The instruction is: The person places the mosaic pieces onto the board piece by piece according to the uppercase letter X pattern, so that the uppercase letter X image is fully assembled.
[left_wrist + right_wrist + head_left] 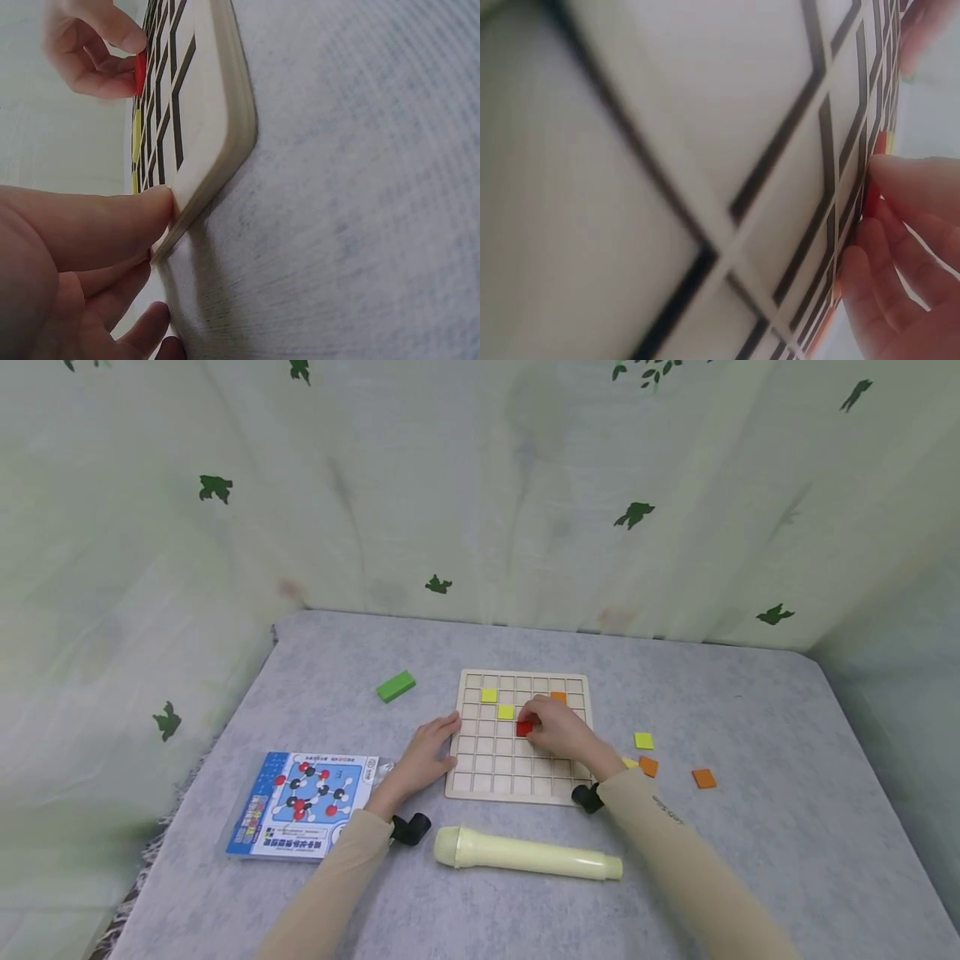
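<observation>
Both arms, in long beige sleeves, reach forward, the left arm (322, 893) angled rightward and the right arm (697, 868) leftward. The left hand (420, 756) has its thumb straight and set apart from the fingers. The right hand (558, 728) pinches, its thumb and fingertips brought together.

The board (483, 764) lies mid-table (787, 735), a curtain (480, 485) hanging behind. Over on its far half sit three tiles (506, 712), with another tile (524, 728) on it between the fingers of the right hand (558, 728). The left hand (423, 756) touches the board's left edge. To the board's right lie loose tiles (643, 741), one partly hidden by the right arm. The block (396, 686) lies beyond the left hand, left of the board; the packet (315, 806) is left of that hand. The microphone (525, 853) lies crosswise before the board, between the forearms.
</observation>
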The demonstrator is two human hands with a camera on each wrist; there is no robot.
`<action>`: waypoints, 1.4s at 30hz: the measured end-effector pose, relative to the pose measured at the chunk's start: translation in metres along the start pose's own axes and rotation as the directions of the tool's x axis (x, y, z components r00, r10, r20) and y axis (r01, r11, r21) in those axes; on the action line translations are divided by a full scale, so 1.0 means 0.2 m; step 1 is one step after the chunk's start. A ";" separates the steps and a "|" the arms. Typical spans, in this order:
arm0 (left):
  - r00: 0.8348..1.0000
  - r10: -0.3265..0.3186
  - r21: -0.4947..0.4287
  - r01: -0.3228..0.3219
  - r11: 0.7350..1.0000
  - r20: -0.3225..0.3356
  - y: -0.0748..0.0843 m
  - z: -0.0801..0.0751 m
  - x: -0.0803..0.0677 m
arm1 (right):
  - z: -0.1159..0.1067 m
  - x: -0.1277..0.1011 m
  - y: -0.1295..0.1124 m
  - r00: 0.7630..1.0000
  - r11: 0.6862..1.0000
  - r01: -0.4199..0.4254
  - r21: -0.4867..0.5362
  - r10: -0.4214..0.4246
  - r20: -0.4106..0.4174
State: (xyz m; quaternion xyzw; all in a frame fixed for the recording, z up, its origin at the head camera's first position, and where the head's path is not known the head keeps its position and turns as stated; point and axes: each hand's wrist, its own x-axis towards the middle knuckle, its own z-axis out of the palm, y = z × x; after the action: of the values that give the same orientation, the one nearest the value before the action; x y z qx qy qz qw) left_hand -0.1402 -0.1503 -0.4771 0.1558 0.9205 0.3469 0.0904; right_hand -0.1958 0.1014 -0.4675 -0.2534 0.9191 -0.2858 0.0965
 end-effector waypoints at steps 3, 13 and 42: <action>1.000 -0.016 0.002 0.016 1.000 0.006 0.00 0.00 0.00 | 0.01 0.01 -0.01 1.000 0.999 0.028 -0.017 -0.028 -0.002; 1.000 -0.020 0.004 0.020 1.000 0.005 0.00 0.01 0.00 | -0.07 -0.09 0.06 0.996 0.992 -0.062 0.114 0.069 -0.054; 1.000 -0.013 -0.017 0.013 1.000 0.009 0.00 0.00 0.00 | -0.30 -0.56 0.52 0.965 0.974 -0.215 0.067 0.223 -0.141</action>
State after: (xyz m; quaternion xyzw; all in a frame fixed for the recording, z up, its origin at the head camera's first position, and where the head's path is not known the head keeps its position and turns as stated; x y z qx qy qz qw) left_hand -0.1406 -0.1501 -0.4772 0.1505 0.9180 0.3534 0.0984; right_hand -0.1626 0.2631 -0.4743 -0.1259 0.9386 -0.3145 0.0656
